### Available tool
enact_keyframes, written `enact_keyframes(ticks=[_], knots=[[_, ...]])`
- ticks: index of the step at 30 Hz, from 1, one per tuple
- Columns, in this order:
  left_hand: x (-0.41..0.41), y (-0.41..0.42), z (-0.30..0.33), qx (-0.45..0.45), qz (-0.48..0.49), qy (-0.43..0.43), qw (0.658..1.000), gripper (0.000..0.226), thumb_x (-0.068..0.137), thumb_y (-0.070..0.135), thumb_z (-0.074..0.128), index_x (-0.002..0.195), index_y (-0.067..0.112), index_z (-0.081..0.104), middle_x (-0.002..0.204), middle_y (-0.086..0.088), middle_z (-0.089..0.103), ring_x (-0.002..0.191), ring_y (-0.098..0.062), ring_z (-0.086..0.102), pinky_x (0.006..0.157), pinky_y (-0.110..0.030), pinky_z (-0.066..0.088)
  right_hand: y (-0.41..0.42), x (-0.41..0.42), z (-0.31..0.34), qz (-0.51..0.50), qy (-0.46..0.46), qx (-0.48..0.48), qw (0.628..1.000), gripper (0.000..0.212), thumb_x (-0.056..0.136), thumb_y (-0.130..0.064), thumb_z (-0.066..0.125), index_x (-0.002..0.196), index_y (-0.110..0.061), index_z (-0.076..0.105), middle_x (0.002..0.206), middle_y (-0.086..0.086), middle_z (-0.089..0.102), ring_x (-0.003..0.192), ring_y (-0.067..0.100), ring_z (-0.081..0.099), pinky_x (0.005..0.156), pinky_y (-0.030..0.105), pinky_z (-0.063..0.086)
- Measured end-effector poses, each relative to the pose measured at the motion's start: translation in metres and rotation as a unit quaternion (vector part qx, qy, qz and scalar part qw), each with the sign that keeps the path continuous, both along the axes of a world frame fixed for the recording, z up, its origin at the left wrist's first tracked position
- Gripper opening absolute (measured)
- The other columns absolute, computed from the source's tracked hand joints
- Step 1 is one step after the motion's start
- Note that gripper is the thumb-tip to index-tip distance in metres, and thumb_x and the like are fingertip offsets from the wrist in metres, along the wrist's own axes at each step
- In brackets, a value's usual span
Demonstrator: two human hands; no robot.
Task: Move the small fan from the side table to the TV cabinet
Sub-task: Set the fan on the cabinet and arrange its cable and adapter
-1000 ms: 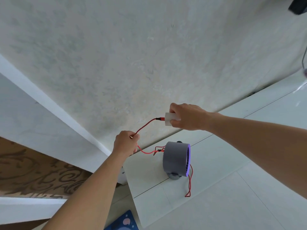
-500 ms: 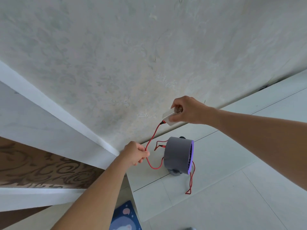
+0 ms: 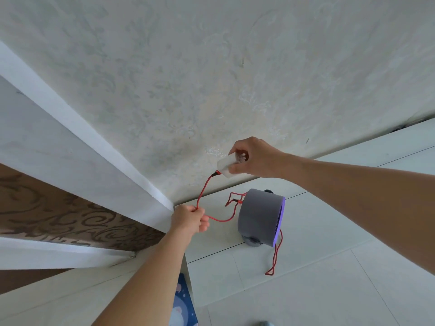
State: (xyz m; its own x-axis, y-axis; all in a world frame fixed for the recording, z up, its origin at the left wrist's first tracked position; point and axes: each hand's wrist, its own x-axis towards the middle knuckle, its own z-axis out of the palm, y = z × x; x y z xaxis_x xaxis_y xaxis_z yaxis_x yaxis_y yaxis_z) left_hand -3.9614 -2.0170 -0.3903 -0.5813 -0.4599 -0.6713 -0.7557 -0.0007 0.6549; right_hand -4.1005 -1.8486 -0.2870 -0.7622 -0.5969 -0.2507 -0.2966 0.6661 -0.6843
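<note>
Fan stands on the white cabinet by the wall while the right hand grips the plug, now lower, and the left hand, also dropped, pinches the slackened cord, so placing looks nearly done

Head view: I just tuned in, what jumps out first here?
The red cable stands out, strung from the white plug block in the right hand near the wall, down through the left hand, which pinches it. Right of that hand, the small grey fan with a purple rim stands on the white surface, more cable trailing in front of it.
</note>
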Motion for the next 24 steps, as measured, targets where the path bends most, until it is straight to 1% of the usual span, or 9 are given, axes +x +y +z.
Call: enact_keyframes(ticks=[3,5,7,11,15,17,19,21,24], knots=[[-0.006,-0.001,-0.004,0.03,0.078,0.019,0.996,0.019,0.097,0.001,0.05,0.079,0.0,0.054,0.087,-0.024,0.061,0.072,-0.033,0.057,0.04,-0.021,0.05,-0.006,-0.001,-0.002,0.01,-0.004,-0.011,1.0,0.031,0.074,-0.025,0.077,0.102,-0.019,0.066,0.092,-0.002,0.062,0.08,0.015,0.054,0.064,0.023,0.041],[-0.012,-0.002,-0.005,0.034,0.101,0.02,0.994,0.02,0.098,-0.001,0.047,0.078,0.002,0.051,0.089,-0.024,0.06,0.074,-0.032,0.055,0.04,-0.02,0.048,-0.009,-0.003,-0.002,0.018,-0.005,-0.013,1.0,0.03,0.073,-0.024,0.078,0.101,-0.018,0.066,0.09,-0.003,0.062,0.079,0.014,0.055,0.067,0.025,0.043],[-0.019,-0.004,-0.009,0.033,0.107,0.018,0.994,0.018,0.097,-0.002,0.047,0.08,0.002,0.051,0.089,-0.024,0.061,0.073,-0.032,0.057,0.041,-0.022,0.05,-0.011,-0.009,-0.001,0.017,-0.006,-0.016,1.0,0.03,0.073,-0.024,0.078,0.1,-0.019,0.067,0.087,-0.006,0.061,0.075,0.009,0.054,0.065,0.024,0.041],[-0.027,-0.005,-0.018,0.002,0.065,0.023,0.998,0.013,0.094,-0.005,0.049,0.083,0.0,0.055,0.082,-0.022,0.062,0.066,-0.03,0.058,0.051,-0.029,0.053,-0.013,-0.019,-0.004,0.012,0.0,-0.013,1.0,0.03,0.072,-0.022,0.079,0.099,-0.019,0.067,0.084,-0.009,0.059,0.071,0.004,0.052,0.061,0.022,0.04],[-0.031,-0.001,-0.024,-0.01,0.063,0.048,0.997,0.009,0.091,-0.006,0.053,0.086,0.001,0.056,0.074,-0.016,0.063,0.064,-0.029,0.063,0.049,-0.025,0.054,-0.013,-0.025,-0.008,-0.003,0.01,-0.013,1.0,0.03,0.071,-0.02,0.079,0.098,-0.02,0.067,0.082,-0.01,0.058,0.07,0.003,0.052,0.059,0.02,0.038],[-0.031,0.002,-0.033,-0.006,0.023,0.037,0.999,0.008,0.088,-0.005,0.056,0.085,0.002,0.056,0.072,-0.014,0.066,0.062,-0.028,0.066,0.053,-0.03,0.055,-0.012,-0.028,-0.011,-0.006,0.007,-0.009,1.0,0.03,0.07,-0.022,0.079,0.097,-0.021,0.067,0.081,-0.01,0.058,0.07,0.005,0.052,0.059,0.02,0.038],[-0.029,0.004,-0.042,0.004,-0.029,0.006,1.0,0.009,0.086,-0.004,0.06,0.083,0.005,0.059,0.074,-0.012,0.067,0.064,-0.025,0.067,0.053,-0.029,0.054,-0.012,-0.028,-0.015,-0.009,0.001,0.001,1.0,0.031,0.069,-0.025,0.079,0.097,-0.021,0.067,0.08,-0.009,0.058,0.068,0.007,0.052,0.058,0.022,0.038],[-0.028,0.005,-0.049,-0.003,-0.069,-0.02,0.997,0.012,0.084,-0.002,0.062,0.088,0.009,0.063,0.084,-0.009,0.067,0.073,-0.023,0.066,0.06,-0.029,0.054,-0.012,-0.027,-0.02,-0.012,-0.006,0.01,1.0,0.03,0.069,-0.028,0.079,0.095,-0.019,0.068,0.076,-0.008,0.058,0.065,0.011,0.052,0.057,0.023,0.039],[-0.028,0.005,-0.052,-0.049,-0.088,-0.04,0.994,0.033,0.083,-0.005,0.054,0.111,0.012,0.062,0.109,-0.005,0.065,0.098,-0.022,0.062,0.084,-0.034,0.054,-0.015,-0.02,-0.029,-0.005,-0.021,0.024,0.999,0.022,0.071,-0.029,0.077,0.085,-0.018,0.065,0.07,-0.006,0.055,0.061,0.014,0.05,0.054,0.024,0.039]])
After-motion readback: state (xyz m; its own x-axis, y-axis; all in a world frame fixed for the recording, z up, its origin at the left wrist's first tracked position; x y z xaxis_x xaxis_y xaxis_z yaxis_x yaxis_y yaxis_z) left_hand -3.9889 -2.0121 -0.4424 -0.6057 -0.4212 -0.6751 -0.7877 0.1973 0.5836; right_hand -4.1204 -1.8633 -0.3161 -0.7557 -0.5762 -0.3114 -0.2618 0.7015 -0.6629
